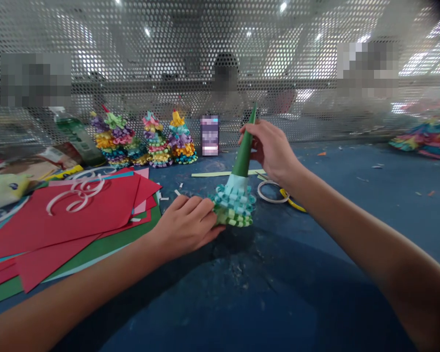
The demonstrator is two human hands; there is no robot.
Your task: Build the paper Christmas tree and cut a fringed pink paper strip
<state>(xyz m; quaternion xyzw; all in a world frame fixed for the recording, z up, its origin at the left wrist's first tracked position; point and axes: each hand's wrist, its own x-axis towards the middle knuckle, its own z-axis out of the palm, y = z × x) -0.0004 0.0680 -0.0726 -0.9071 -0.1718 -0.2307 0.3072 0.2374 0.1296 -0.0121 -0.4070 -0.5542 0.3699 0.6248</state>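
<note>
My left hand (190,220) is closed on the left edge of the cone's (242,159) frilled base, with red paper (91,215) beyond my wrist to the left. My right hand (269,149), higher and apart from it, pinches the green upper part. The cone leans right between them. A white ring (263,195) lies past it; farther off stand frilled cones (181,142) and a phone (209,137).

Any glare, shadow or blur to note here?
Head view: bright spots glare along the top of the perforated screen, and the view behind it looks hazy; a dark shadow spreads over the blue table below the left hand; the phone shows a pixelated display.
</note>
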